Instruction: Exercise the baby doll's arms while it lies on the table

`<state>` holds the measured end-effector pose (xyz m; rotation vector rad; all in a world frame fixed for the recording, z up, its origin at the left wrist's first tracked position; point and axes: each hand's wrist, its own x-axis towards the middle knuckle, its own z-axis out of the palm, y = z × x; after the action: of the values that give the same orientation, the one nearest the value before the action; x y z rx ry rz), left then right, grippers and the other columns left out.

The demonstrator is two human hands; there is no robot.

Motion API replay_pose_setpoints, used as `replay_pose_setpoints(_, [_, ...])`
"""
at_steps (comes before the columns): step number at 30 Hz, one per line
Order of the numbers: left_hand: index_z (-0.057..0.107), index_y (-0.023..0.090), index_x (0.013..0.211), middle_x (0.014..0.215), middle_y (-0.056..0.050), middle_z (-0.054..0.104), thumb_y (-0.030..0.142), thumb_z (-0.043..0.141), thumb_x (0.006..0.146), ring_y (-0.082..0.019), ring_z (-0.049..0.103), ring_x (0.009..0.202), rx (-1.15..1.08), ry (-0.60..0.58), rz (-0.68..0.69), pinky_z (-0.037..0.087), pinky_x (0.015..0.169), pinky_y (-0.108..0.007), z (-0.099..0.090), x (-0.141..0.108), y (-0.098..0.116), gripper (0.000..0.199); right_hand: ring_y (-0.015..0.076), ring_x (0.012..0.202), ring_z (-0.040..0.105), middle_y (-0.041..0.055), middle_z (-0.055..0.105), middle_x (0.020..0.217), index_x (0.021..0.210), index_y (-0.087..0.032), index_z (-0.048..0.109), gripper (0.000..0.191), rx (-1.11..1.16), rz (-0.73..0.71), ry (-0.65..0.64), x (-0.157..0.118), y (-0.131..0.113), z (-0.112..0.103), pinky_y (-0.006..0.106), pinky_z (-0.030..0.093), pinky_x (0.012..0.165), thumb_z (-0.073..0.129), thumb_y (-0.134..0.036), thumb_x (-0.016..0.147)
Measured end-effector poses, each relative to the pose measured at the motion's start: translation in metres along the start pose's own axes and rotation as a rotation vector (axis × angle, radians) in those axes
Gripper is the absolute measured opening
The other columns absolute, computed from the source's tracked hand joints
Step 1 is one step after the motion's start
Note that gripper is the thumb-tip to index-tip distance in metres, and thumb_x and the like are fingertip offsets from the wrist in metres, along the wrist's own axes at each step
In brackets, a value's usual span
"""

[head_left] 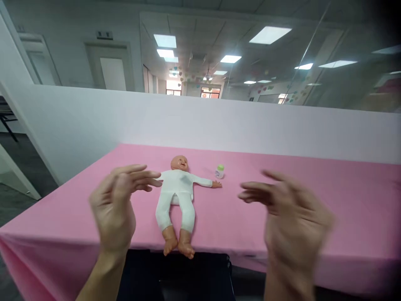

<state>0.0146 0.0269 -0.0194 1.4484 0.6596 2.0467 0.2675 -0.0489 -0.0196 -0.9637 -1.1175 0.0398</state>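
A baby doll [178, 196] in a white suit lies on its back on the pink tablecloth [344, 200], head away from me, feet hanging over the near edge. A small bottle with a green cap [219, 171] stands just beyond the doll's outstretched hand. My left hand [117, 205] is raised in the air left of the doll, fingers spread, holding nothing. My right hand [291, 217] hovers to the right of the doll, blurred, fingers apart and empty. Neither hand touches the doll.
A low white partition wall [200, 121] runs behind the table, with glass and ceiling lights above it. Something dark [175, 276] sits below the table's near edge. A walkway opens at the far left.
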Motion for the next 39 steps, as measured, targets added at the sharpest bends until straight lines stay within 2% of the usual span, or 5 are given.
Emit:
replay_pose_setpoints(7, [0.07,0.017,0.109,0.1,-0.012,0.079,0.051,0.062,0.091,-0.026,0.076,0.078,0.38,-0.193,-0.41,0.06,0.072,-0.037,-0.02,-0.009,-0.183,0.039,0.019,0.066,0.07,0.0101,0.074,0.085,0.101,-0.011,0.075,0.043,-0.163,0.513,-0.471,-0.021,0.187,0.048,0.028,0.056,0.061,0.062,-0.049,0.086])
replay_pose_setpoints(11, [0.071,0.025,0.115,0.11,-0.007,0.078,0.048,0.058,0.093,-0.03,0.075,0.096,0.7,-0.276,-0.459,0.057,0.081,-0.041,-0.029,-0.009,-0.239,0.035,0.0211,0.068,0.069,0.0075,0.073,0.078,0.094,-0.015,0.075,0.038,-0.357,0.52,-0.563,-0.041,0.247,0.057,0.027,0.051,0.061,0.051,-0.044,0.088])
replay_pose_setpoints(26, [0.07,0.021,0.12,0.113,-0.006,0.078,0.039,0.045,0.101,-0.026,0.074,0.094,0.89,-0.268,-0.153,0.055,0.081,-0.038,-0.026,-0.009,-0.319,0.036,0.0232,0.081,0.068,0.0072,0.073,0.09,0.101,-0.022,0.072,0.042,-0.629,0.4,-0.568,-0.065,0.28,0.072,0.031,0.049,0.072,0.035,-0.041,0.102])
replay_pose_setpoints(32, [0.067,0.019,0.131,0.135,-0.01,0.069,0.039,0.039,0.104,-0.029,0.062,0.128,0.873,-0.376,-0.049,0.049,0.109,-0.045,-0.011,-0.001,-0.322,0.043,0.0274,0.117,0.066,0.012,0.07,0.125,0.122,-0.019,0.071,0.049,-0.588,0.288,-0.567,-0.057,0.289,0.081,0.041,0.053,0.099,0.032,-0.041,0.105])
replay_pose_setpoints(39, [0.054,0.018,0.15,0.157,-0.01,0.052,0.036,0.028,0.109,-0.025,0.042,0.15,0.886,-0.691,-0.035,0.03,0.126,-0.051,-0.002,0.008,-0.363,0.052,0.0256,0.151,0.04,0.0131,0.044,0.16,0.152,-0.01,0.052,0.067,-0.494,0.149,-0.661,-0.016,0.324,0.128,0.046,0.03,0.129,0.026,-0.053,0.108])
